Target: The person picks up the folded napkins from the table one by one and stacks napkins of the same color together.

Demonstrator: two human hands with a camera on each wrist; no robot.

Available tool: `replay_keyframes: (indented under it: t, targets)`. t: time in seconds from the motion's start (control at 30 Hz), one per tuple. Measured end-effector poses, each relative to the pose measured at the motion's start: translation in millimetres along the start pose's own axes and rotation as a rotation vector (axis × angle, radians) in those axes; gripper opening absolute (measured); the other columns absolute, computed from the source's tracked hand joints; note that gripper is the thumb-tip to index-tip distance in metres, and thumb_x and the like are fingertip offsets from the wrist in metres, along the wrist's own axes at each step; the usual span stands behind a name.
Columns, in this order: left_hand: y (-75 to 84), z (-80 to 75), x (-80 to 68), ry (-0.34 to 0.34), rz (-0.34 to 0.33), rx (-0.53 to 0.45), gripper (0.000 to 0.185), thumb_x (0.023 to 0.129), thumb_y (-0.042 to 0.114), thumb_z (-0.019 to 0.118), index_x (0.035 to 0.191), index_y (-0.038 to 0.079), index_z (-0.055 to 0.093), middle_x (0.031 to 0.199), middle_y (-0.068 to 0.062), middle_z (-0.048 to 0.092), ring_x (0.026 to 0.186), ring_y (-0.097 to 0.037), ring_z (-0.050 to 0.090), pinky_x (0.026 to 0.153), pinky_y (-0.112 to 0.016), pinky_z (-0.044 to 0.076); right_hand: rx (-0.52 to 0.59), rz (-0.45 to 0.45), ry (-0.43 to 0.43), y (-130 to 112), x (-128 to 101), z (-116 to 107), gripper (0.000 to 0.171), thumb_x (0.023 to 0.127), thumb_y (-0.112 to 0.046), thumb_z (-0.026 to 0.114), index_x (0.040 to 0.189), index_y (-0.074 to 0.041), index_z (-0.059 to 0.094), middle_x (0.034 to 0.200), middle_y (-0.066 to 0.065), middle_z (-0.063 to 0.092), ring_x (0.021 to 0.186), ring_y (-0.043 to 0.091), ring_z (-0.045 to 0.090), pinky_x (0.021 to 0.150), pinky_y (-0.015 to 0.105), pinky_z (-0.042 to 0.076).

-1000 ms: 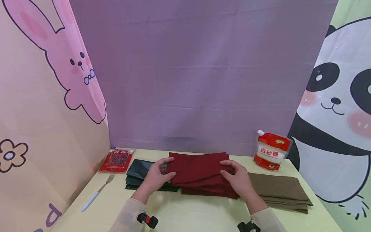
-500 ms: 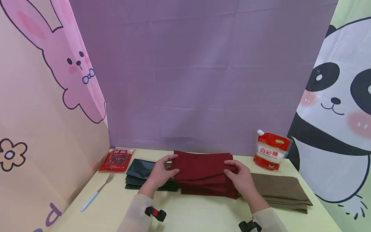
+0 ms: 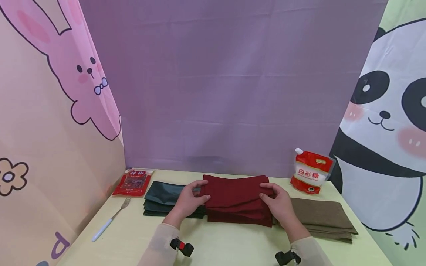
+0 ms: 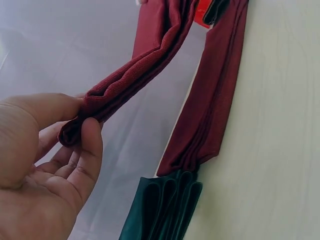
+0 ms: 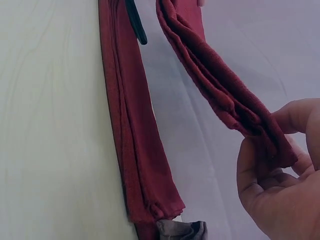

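A folded dark red cloth spans the space between my hands. My left hand pinches its left end between thumb and fingers, and my right hand pinches the right end. Beneath it, a stack of folded red cloth lies on the table. Both wrist views show a gap between the held cloth and the red stack. Dark green folded cloths lie left of the stack, partly behind my left hand. Brown folded cloths lie to the right, partly hidden by my right hand.
On the pale table, a fork with a light handle lies at the left. A red packet rests at the back left corner. A red and white spouted pouch stands at the back right. A purple curtain hangs behind.
My hands have carried the red cloth to the right, more above the red stack. The left hand has moved furthest. The other things on the table stay where they were.
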State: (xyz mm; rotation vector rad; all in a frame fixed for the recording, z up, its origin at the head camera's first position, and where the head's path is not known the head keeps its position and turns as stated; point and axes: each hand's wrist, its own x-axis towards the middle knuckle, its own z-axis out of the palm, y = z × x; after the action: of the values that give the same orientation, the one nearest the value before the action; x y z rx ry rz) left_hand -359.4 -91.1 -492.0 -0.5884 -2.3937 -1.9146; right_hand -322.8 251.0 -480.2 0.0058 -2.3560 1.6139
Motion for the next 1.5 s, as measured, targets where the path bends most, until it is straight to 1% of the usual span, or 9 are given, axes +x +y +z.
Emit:
replay_keyframes:
  t: [0.17,0.27,0.37,0.43,0.6,1.0,1.1,1.3,1.5]
  targets:
    - [-1.5,4.7,0.7,-0.017,-0.003,0.085,0.058,0.094,0.016,0.081,0.147,0.02,0.06,0.123,-0.008,0.063,0.091,-0.021,0.062,0.069,-0.034,0.057,-0.016,0.004,-0.002,4.0,1.4,-1.5,0.035,0.099,-0.009,0.071,0.134,-0.009,0.067,0.139,0.016,0.064,0.116,0.024,0.056,0.092,0.028,0.046]
    - [-0.7,9.0,-0.1,-0.029,-0.005,0.132,0.059,0.093,0.016,0.082,0.148,0.019,0.059,0.114,-0.007,0.063,0.089,-0.022,0.057,0.064,-0.033,0.052,-0.021,0.01,-0.005,5.0,1.9,-2.8,0.036,0.099,-0.008,0.071,0.135,-0.008,0.066,0.144,0.017,0.061,0.124,0.026,0.054,0.1,0.034,0.043]
    - [0.2,13.9,-1.8,-0.041,-0.012,0.154,0.06,0.093,0.014,0.081,0.149,0.016,0.058,0.109,-0.007,0.062,0.087,-0.021,0.057,0.062,-0.032,0.051,-0.036,0.025,-0.009,7.0,1.9,-4.0,0.037,0.099,-0.009,0.071,0.136,-0.008,0.065,0.147,0.017,0.058,0.128,0.027,0.052,0.104,0.039,0.041]
    - [-0.2,17.0,-3.1,-0.05,-0.016,0.159,0.061,0.094,0.012,0.08,0.15,0.014,0.057,0.107,-0.008,0.061,0.085,-0.021,0.057,0.062,-0.032,0.05,-0.052,0.032,-0.007,9.0,1.3,-4.5,0.037,0.099,-0.01,0.071,0.136,-0.008,0.065,0.146,0.018,0.059,0.126,0.028,0.054,0.102,0.039,0.043]
    - [-3.8,22.8,-4.2,-0.056,-0.034,0.169,0.061,0.095,0.01,0.079,0.151,0.014,0.056,0.104,-0.008,0.061,0.085,-0.021,0.056,0.063,-0.031,0.051,-0.099,0.029,-0.002,15.1,0.2,-5.1,0.038,0.098,-0.01,0.073,0.135,-0.008,0.066,0.139,0.018,0.063,0.111,0.027,0.058,0.09,0.032,0.047]
    - [-8.1,34.0,-1.5,-0.005,-0.059,0.196,0.058,0.092,0.006,0.08,0.146,0.01,0.059,0.112,-0.01,0.063,0.087,-0.019,0.06,0.066,-0.033,0.054,-0.175,0.032,0.01,22.5,3.2,-5.3,0.04,0.096,-0.009,0.074,0.135,-0.005,0.063,0.128,0.021,0.067,0.1,0.028,0.06,0.083,0.035,0.049]
    - [-8.3,34.7,-1.2,-0.005,-0.061,0.205,0.058,0.092,0.007,0.081,0.146,0.01,0.06,0.115,-0.01,0.063,0.089,-0.019,0.059,0.068,-0.033,0.054,-0.201,0.027,0.016,24.8,3.7,-5.8,0.04,0.096,-0.009,0.074,0.134,-0.005,0.063,0.127,0.022,0.067,0.099,0.028,0.061,0.083,0.036,0.049]
    - [-8.6,34.8,-1.1,0.002,-0.062,0.211,0.058,0.091,0.008,0.082,0.145,0.009,0.061,0.112,-0.01,0.062,0.089,-0.021,0.057,0.067,-0.034,0.053,-0.266,0.013,0.009,27.3,3.7,-7.4,0.042,0.095,-0.01,0.074,0.135,-0.005,0.061,0.125,0.023,0.066,0.099,0.03,0.062,0.082,0.039,0.05]
    - [-6.5,35.2,-2.5,0.01,-0.061,0.261,0.057,0.092,0.009,0.081,0.145,0.008,0.06,0.116,-0.012,0.061,0.09,-0.02,0.059,0.068,-0.034,0.055,-0.319,0.002,-0.011,26.5,2.8,-9.0,0.045,0.095,-0.01,0.074,0.136,-0.002,0.058,0.124,0.024,0.065,0.101,0.032,0.063,0.082,0.041,0.052]
